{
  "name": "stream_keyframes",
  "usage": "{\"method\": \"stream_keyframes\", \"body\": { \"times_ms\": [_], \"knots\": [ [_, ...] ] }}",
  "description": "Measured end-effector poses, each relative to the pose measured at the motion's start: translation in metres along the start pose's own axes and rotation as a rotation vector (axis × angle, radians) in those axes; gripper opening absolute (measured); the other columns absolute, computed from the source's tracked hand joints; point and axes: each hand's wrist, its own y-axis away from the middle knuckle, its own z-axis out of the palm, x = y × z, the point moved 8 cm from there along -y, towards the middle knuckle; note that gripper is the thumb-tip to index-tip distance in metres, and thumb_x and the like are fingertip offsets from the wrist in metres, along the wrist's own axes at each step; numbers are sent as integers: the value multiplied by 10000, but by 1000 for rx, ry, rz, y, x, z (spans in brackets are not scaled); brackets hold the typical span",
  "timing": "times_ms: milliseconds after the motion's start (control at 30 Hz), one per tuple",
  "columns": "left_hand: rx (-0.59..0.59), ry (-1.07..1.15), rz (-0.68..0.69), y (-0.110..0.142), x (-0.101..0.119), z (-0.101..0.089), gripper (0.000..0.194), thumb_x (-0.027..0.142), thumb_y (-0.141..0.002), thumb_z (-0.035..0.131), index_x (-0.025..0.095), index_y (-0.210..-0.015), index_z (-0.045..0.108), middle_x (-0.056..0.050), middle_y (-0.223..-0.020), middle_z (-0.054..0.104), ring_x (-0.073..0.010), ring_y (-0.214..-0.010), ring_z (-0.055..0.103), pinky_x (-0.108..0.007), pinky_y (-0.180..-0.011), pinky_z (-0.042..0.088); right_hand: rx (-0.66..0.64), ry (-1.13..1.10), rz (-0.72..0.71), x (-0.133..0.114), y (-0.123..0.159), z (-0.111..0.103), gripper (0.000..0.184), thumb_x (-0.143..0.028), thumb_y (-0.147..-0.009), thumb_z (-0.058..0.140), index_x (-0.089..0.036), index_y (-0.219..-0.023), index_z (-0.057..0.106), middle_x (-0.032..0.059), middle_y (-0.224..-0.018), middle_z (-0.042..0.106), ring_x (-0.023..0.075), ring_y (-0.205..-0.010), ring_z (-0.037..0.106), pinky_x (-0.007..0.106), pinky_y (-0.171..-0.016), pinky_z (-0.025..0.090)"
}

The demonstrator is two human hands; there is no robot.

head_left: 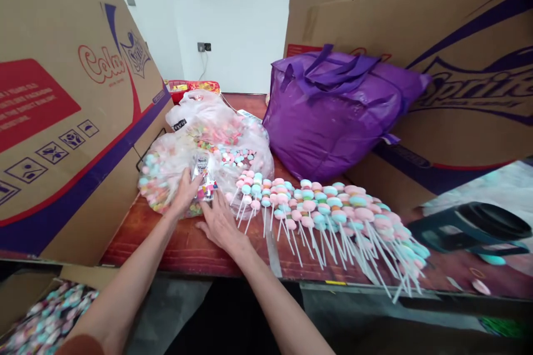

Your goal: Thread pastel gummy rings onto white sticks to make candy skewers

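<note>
A small clear packet (205,186) with dark print and coloured patches stands against plastic bags of sweets. My left hand (185,191) is closed at the packet's left edge, its thumb over the front. At the lower right corner my right hand (222,221) touches the packet with its fingertips, thumb spread away and fingers apart. Beside it on the tabletop lies a long row of candy lollipops (320,205), pastel discs stacked on white sticks. Behind the packet, a clear bag (156,147) holds loose pastel candies, partly hidden by my left hand.
A purple tote bag (328,116) stands behind the lollipops. Large cardboard boxes rise at the left (54,28) and right (416,0). A dark tumbler (453,227) lies at the right. Below left is a box of loose candies (54,316). A red basket (175,94) sits at the back.
</note>
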Motion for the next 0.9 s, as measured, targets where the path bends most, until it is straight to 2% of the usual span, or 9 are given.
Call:
{"method": "stream_keyframes", "body": {
  "times_ms": [67, 133, 233, 367, 500, 600, 733, 833, 900],
  "knots": [
    [43, -143, 32, 0, -2, 1, 187, 334, -835, 588, 219, -825, 441, 19, -768, 467, -167, -739, 473, -282, -719, 405, 2, 13, -21, -2, 13, -19, 594, -232, -830, 768, -150, -1378, 552, 199, -1494, 449, 338, -1401, 407, 486, -1143, 365],
    [65, -235, 52, -1, -2, 4, 153, 322, -865, 555, 226, -869, 436, 1, -794, 491, -196, -775, 514, -311, -770, 417, 26, 15, -4, 1, 19, -37, 372, -152, -909, 639, -174, -1279, 617, 151, -1366, 567, 282, -1254, 535, 424, -1062, 439],
    [51, -329, 55, -4, -2, 11, 116, 318, -907, 504, 225, -946, 445, -26, -815, 524, -243, -828, 573, -358, -830, 440, 75, 133, 122, 19, 19, -54, 263, -135, -974, 495, -163, -1177, 660, 152, -1309, 621, 280, -1093, 589, 446, -980, 460],
    [15, -440, 51, -5, -2, 17, 167, 313, -944, 446, 193, -1058, 473, -91, -910, 593, -287, -903, 616, -405, -863, 457, 72, 300, 311, 52, 34, -46, 400, -241, -980, 523, -102, -1351, 576, 222, -1456, 529, 359, -1136, 569, 506, -915, 465],
    [32, -542, 113, 0, 6, 21, 207, 264, -954, 401, 152, -1088, 512, -171, -1028, 614, -327, -1022, 608, -441, -917, 446, 150, 334, 329, 70, 71, -31, 478, -206, -989, 486, -78, -1450, 500, 178, -1516, 496, 366, -1337, 457, 510, -1038, 411],
    [69, -551, 174, 8, 12, 20, 183, 233, -942, 409, 162, -1049, 539, -168, -1064, 610, -316, -1067, 585, -433, -954, 436, 197, 320, 313, 74, 90, -25, 484, -213, -995, 484, -76, -1459, 497, 160, -1522, 495, 340, -1393, 418, 486, -1091, 382],
    [1, -440, 95, 18, 4, 21, 169, 283, -944, 432, 195, -999, 565, -116, -930, 629, -304, -973, 618, -410, -896, 461, 207, 279, 340, 77, 91, -23, 485, -199, -981, 503, -70, -1447, 517, 161, -1517, 501, 332, -1406, 415, 474, -1114, 376],
    [-36, -382, 83, 24, 4, 22, 146, 299, -915, 482, 206, -981, 574, -103, -902, 639, -299, -978, 630, -393, -897, 466, 181, 247, 378, 73, 87, -26, 485, -183, -970, 509, -94, -1446, 524, 149, -1531, 487, 337, -1411, 412, 522, -1144, 337],
    [-60, -489, 76, 25, 6, 24, 185, 305, -921, 446, 186, -995, 567, -131, -960, 648, -306, -998, 624, -414, -906, 470, 161, 222, 394, 63, 88, -34, 488, -188, -968, 518, -107, -1448, 520, 148, -1536, 480, 344, -1417, 407, 563, -1163, 297]
  ]
}}
